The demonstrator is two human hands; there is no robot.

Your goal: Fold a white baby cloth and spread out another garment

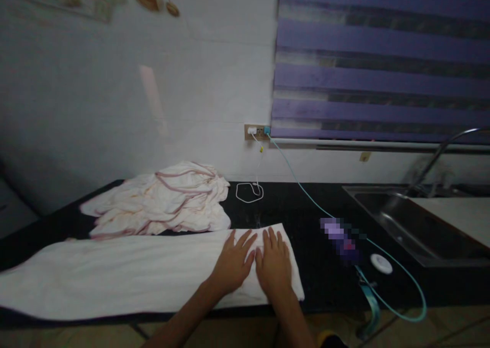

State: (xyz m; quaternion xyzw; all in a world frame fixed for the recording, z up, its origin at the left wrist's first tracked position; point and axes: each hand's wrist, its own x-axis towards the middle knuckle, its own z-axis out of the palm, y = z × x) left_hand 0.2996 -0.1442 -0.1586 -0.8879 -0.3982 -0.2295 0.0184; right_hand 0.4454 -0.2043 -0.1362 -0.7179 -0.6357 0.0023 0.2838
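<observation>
A long white cloth [126, 276], folded into a strip, lies along the front of the black counter. Near its right end, my left hand [234, 266] rests flat on it with the fingers spread. Close beside it, my right hand [274, 266] is pressed flat on the same end, fingers slightly apart. The two thumbs nearly meet. Neither hand grips anything. Behind the strip sits a crumpled heap of pale cloth [161, 200] with pinkish edging.
The black counter [283, 205] runs along a white wall. A teal cable [302, 187] trails from the wall socket [257, 131] past a blurred purple object [340, 238] and a round white disc [381, 264]. A steel sink [401, 225] is at the right, below a purple striped blind [375, 77].
</observation>
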